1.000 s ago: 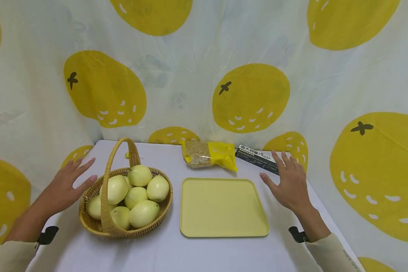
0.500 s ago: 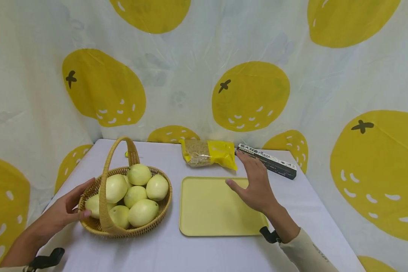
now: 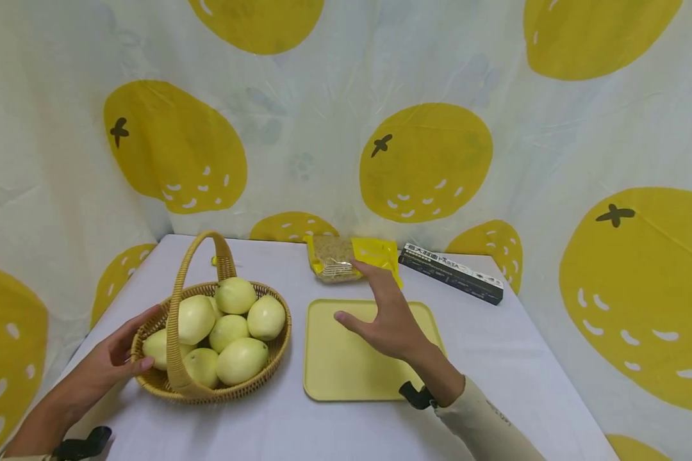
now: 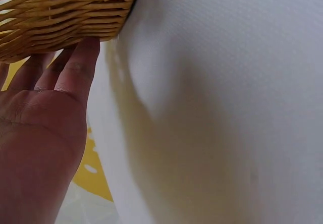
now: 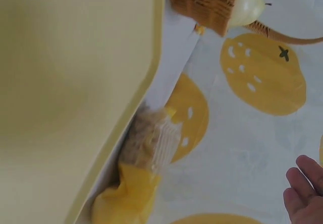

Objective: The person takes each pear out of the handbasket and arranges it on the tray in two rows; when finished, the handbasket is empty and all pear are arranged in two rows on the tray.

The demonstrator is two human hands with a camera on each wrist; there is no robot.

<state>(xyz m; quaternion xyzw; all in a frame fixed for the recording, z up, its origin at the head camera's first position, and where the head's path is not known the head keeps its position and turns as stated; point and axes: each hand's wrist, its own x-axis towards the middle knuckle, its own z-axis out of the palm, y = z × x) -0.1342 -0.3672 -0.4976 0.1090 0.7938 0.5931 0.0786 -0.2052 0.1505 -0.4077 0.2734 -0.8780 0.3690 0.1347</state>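
On the left of the table stands a wicker basket (image 3: 268,370) with an arched handle, filled with several pale green pears (image 3: 243,360). My left hand (image 3: 95,368) rests at its left end, thumb at the near side and fingers on the far side. In the left wrist view the fairly straight fingers (image 4: 75,70) meet the woven wall. My right hand (image 3: 389,320) hovers over the pale yellow tray (image 3: 334,365), thumb and fingers spread, holding nothing. Its fingertips (image 5: 305,159) show at the right wrist view's edge.
Behind the tray lies a yellow and clear food bag (image 3: 330,256). A black and white pasta box (image 3: 452,274) lies at the back right. A small yellow object (image 3: 214,261) sits behind the basket. A lemon-print curtain (image 3: 305,147) hangs behind the white-covered table (image 3: 530,384).
My left hand has come down onto the basket's left end and stayed there. My right hand has swept left from beside the pasta box to above the tray. The basket has stayed put.
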